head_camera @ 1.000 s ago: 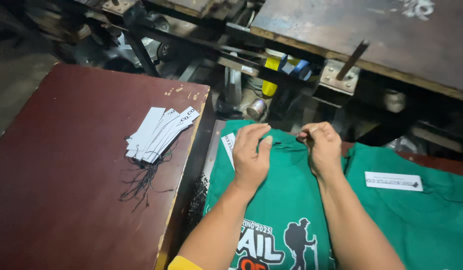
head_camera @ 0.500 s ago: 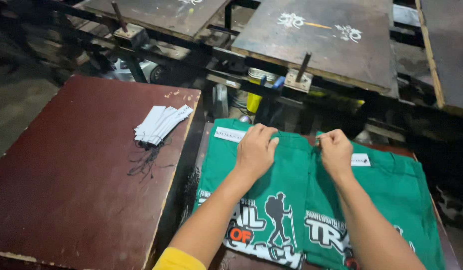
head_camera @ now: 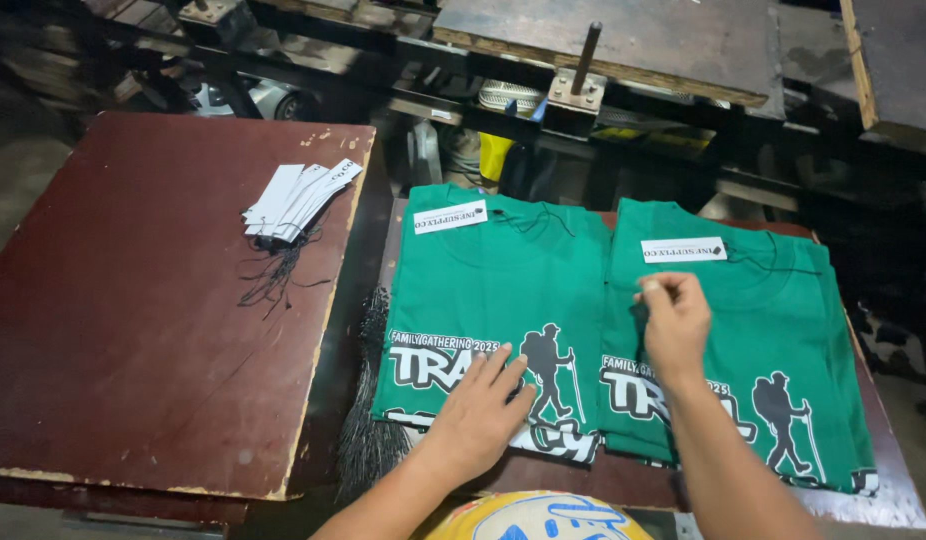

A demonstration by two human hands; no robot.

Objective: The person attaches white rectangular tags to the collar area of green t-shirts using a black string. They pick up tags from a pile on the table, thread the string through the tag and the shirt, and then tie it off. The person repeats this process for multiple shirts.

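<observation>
Folded green cotton shirts (head_camera: 503,290) lie flat under both hands (head_camera: 478,410).

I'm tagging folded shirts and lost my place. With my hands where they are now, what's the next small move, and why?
Probably lift the left hand off the left green shirt and reach for the stack of white tags on the maroon board. Both top shirts, including the right green shirt under the right hand, already carry a white tag near the collar.
</observation>
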